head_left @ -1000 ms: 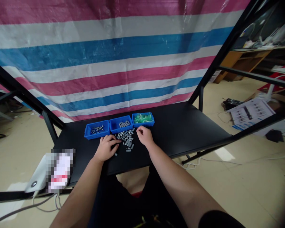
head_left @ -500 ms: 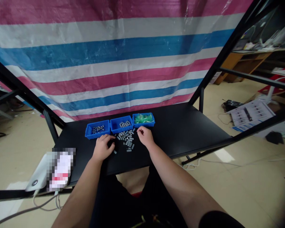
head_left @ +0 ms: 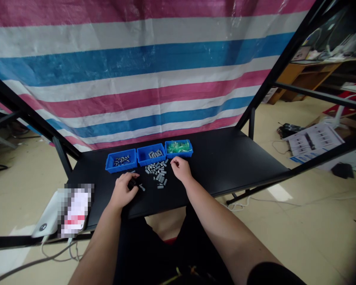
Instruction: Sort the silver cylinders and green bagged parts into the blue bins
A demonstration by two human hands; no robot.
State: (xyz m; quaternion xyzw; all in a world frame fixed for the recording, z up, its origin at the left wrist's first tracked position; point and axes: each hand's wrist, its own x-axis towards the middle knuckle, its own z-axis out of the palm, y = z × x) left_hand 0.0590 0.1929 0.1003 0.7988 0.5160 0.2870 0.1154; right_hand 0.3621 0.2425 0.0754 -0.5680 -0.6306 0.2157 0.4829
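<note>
My left hand (head_left: 122,190) rests on the black table (head_left: 219,162), fingers curled around a small dark thing I cannot name, with one grey metal piece (head_left: 142,187) lying just right of it. My right hand (head_left: 180,168) sits at the right edge of a pile of several small grey metal pieces (head_left: 157,172), fingers pinched together; what they hold is too small to see. Behind the pile stand three blue bins: the left bin (head_left: 120,161) and middle bin (head_left: 151,154) hold grey pieces, the right bin (head_left: 178,148) holds green ones.
A striped pink, white and blue tarp (head_left: 136,71) hangs behind the table inside a black metal frame (head_left: 273,75). A white device (head_left: 47,221) with cables lies at the table's near left corner. Papers and boxes (head_left: 311,138) cover the floor to the right.
My left hand has drawn back from the pile toward me and to the left, curling its fingers. The right hand has stayed at the pile's right edge.
</note>
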